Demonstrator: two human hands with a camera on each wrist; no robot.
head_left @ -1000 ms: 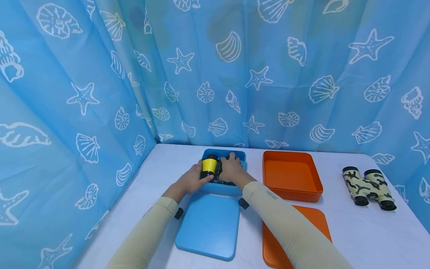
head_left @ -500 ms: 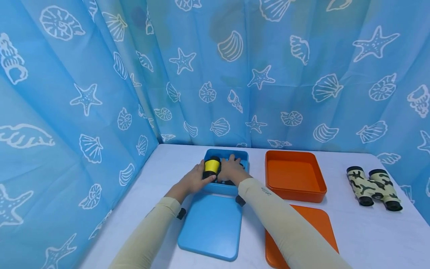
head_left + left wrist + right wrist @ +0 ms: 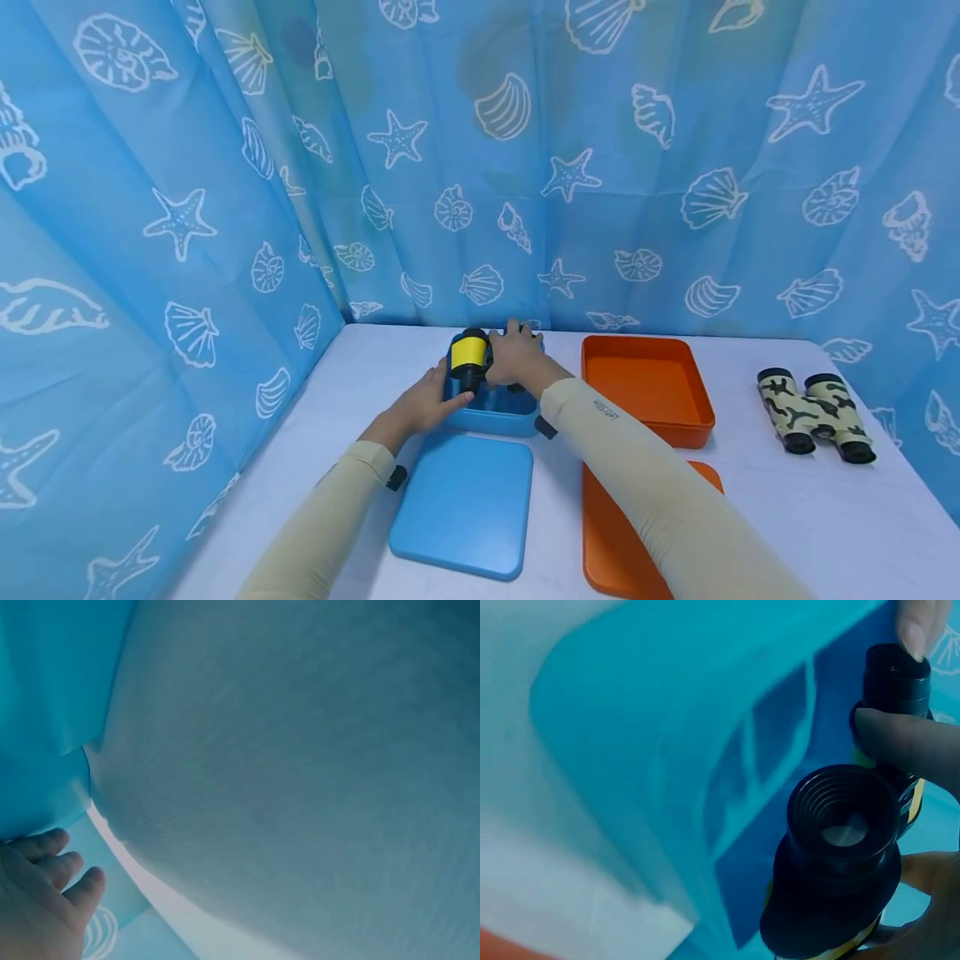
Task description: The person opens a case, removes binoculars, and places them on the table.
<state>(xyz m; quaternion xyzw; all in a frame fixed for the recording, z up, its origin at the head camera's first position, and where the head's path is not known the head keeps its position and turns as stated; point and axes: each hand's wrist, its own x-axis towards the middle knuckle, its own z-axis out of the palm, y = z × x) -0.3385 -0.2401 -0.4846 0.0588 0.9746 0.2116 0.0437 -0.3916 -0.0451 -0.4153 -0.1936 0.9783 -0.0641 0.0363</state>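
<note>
Black-and-yellow binoculars (image 3: 468, 354) are in my right hand (image 3: 517, 358), which grips them over the middle. They are raised at the blue box (image 3: 491, 423), whose inside shows below them. The right wrist view shows the binoculars (image 3: 832, 877) with an eyepiece facing the camera and the right thumb (image 3: 900, 742) on their bridge. My left hand (image 3: 420, 404) lies at the left side of the box with its fingers straight, its thumb reaching over the front rim near an eyepiece. In the left wrist view, the left hand's fingers (image 3: 82, 889) are spread beside the blue box.
The blue lid (image 3: 461, 504) lies flat in front of the box. To the right stand an orange box (image 3: 637, 383) and its orange lid (image 3: 611, 533), partly covered by the right sleeve. Camouflage binoculars (image 3: 795, 412) rest farther right. A shell-patterned curtain (image 3: 450, 167) borders the table.
The right hand has taken hold of the black-and-yellow binoculars and lifted them up and back, tilting them. The left hand stays at the box's left side.
</note>
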